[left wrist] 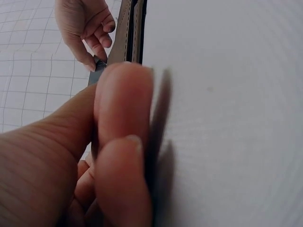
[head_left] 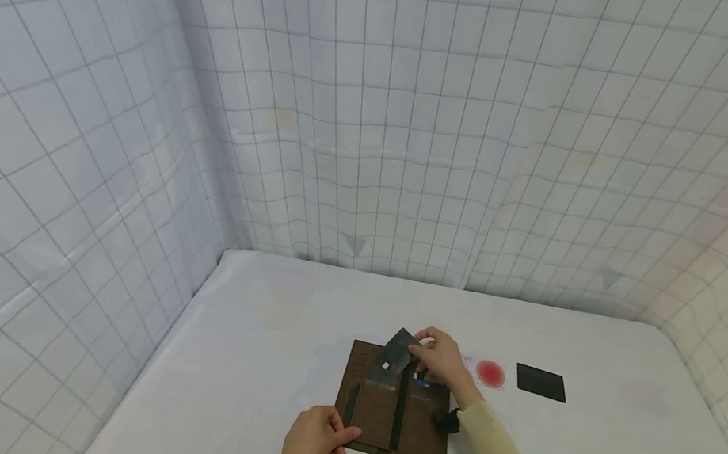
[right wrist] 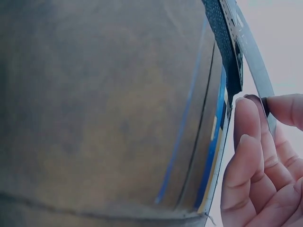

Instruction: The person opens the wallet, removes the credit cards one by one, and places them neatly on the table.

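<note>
An open brown leather wallet (head_left: 424,430) lies on the white table, a dark strap running down its middle. My left hand (head_left: 316,436) grips its lower left corner between thumb and fingers; in the left wrist view the fingers hide most of that edge. At the top of the wallet my right hand (head_left: 441,359) pinches a dark grey card (head_left: 401,342) by its right edge. The card is tilted, its lower part at a clear pocket of the left panel. In the right wrist view, thumb and fingertips meet on the thin card (right wrist: 255,66). Blue-edged cards (right wrist: 210,156) sit in the right panel.
A card with a red disc (head_left: 490,373) lies right of the wallet, partly behind the right forearm. Farther right is a black rectangular card (head_left: 541,383). White gridded curtains (head_left: 420,148) enclose the table at the back and sides.
</note>
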Motion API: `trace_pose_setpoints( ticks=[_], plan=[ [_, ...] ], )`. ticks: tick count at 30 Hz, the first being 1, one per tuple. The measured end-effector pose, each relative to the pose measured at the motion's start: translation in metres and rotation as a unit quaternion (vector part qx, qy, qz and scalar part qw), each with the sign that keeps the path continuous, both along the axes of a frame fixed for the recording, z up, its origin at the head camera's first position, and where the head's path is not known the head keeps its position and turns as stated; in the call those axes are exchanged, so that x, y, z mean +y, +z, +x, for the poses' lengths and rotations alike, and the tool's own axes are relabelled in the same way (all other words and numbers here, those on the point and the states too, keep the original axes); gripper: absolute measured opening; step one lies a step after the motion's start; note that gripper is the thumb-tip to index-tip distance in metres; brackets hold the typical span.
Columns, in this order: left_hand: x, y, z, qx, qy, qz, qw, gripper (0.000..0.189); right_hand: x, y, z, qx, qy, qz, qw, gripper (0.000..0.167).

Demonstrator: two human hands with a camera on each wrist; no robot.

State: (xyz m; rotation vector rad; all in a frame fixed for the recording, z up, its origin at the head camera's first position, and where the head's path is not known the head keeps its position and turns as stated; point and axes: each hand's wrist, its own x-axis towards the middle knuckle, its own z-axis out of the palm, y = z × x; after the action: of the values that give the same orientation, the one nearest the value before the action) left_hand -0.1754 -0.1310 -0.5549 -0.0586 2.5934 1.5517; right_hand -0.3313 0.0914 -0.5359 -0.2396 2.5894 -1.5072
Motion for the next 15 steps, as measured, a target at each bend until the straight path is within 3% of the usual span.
trace_pose_setpoints(
  ticks=[15],
  plan=[
    [-0.0005,-0.0001,-0.0002,-0.002,0.001,0.002,1.0000,0.032,0.0083,-0.0058,0.0074,-0.011,-0.027,-0.051,0.9983,0.021]
  ],
)
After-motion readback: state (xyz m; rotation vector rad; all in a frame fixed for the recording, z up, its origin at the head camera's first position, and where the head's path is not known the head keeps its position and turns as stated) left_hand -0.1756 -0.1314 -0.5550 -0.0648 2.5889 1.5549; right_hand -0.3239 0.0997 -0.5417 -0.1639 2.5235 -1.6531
